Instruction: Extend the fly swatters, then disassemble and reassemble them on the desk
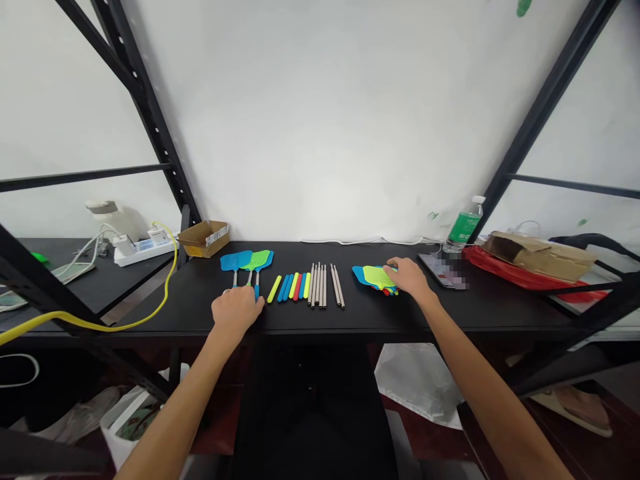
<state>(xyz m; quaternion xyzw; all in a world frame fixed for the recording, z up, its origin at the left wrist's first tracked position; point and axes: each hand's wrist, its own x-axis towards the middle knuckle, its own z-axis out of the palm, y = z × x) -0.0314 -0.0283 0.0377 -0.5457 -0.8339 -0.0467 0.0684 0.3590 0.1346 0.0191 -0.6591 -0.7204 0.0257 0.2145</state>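
Three fly swatters (243,259) with blue and yellow-green heads lie at the left of the black table, their heads toward the wall. My left hand (237,308) is closed over their handles, hiding part of them. To the right, a stack of loose swatter heads (373,275), yellow-green on top with blue and red below, lies on the table. My right hand (407,277) has its fingers curled on the right edge of the top head. Between my hands lie several coloured handle grips (295,287) in a row and several thin metal rods (319,285).
A small cardboard box (205,239) stands at the back left near a white power strip (145,249) and a yellow cable (170,267). On the right are a phone (443,271), a water bottle (465,225) and a red bag (530,271) under cardboard. Black rack posts (155,113) flank the table.
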